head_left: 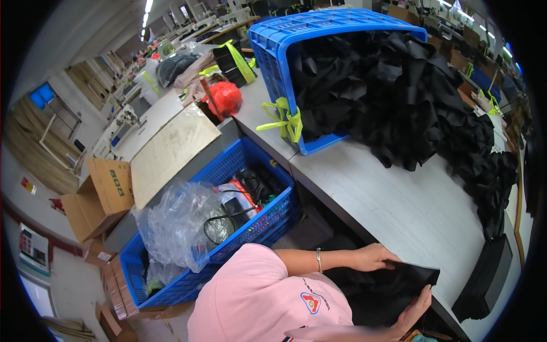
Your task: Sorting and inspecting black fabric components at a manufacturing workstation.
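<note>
My left hand (373, 257), with a bracelet on its wrist, pinches the upper edge of a black cloth piece (393, 285) above my lap. My right hand (415, 310) is at the cloth's right corner, its fingers pressed together along the edge; the thumb is hidden. The cloth spans between both hands beside the table's front edge. Farther back on the grey table (382, 194), a blue plastic basket (279, 62) lies on its side. A large heap of black cloth pieces (393, 97) spills out of it to the right.
Left of me, a blue crate (250, 228) holds clear plastic bags (182, 219), cables and small items. Stacked black pieces (484, 279) lie at the table's right end. A red bag (225, 98) and an open cardboard box (99, 196) stand farther off.
</note>
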Demonstrator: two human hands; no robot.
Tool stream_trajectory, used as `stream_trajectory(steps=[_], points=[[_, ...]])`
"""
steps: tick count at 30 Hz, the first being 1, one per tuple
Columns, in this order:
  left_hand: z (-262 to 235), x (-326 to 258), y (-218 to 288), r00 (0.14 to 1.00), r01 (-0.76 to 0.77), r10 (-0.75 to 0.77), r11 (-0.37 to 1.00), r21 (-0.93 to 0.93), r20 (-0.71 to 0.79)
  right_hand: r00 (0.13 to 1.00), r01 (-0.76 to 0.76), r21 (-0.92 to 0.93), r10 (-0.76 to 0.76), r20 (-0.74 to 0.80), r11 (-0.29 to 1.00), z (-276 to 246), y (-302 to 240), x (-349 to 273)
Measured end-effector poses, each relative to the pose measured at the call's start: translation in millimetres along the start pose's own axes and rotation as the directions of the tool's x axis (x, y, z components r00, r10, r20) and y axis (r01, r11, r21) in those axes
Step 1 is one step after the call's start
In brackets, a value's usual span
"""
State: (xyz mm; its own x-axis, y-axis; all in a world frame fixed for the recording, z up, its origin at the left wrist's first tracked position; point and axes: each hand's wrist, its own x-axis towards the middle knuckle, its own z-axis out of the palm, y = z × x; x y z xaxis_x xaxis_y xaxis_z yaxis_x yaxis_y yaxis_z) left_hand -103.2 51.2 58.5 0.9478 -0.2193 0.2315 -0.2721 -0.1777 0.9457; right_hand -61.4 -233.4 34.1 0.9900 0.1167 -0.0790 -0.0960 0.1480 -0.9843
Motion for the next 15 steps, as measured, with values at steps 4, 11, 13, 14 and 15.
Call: stream_trajectory(steps=[4,11,13,14,15], points=[[6.8,-0.5,8.3,0.998,-0.019,0.013,0.995,0.097,0.060,0.996,-0.007,0.041,0.011,-0.089,0.999,2.3,8.7,-10.1],[22.6,-13.3,9.9,0.994,-0.027,0.049,0.977,0.211,-0.097,0.975,-0.219,0.191,0.206,0.086,0.957,-11.6,-16.2,-43.9],[28.8,-15.0,10.4,0.993,-0.038,0.059,0.979,0.202,-0.099,0.969,-0.200,0.291,0.144,0.201,0.936,-18.8,-16.7,-54.6],[31.4,-15.9,9.2,0.992,-0.053,0.074,0.979,0.196,-0.100,0.947,-0.193,0.387,0.068,0.313,0.902,-20.9,-18.6,-63.3],[31.8,-16.1,6.7,0.995,-0.024,0.046,0.973,0.231,-0.093,0.973,-0.191,0.410,0.116,0.202,0.892,-17.1,-16.5,-68.5]])
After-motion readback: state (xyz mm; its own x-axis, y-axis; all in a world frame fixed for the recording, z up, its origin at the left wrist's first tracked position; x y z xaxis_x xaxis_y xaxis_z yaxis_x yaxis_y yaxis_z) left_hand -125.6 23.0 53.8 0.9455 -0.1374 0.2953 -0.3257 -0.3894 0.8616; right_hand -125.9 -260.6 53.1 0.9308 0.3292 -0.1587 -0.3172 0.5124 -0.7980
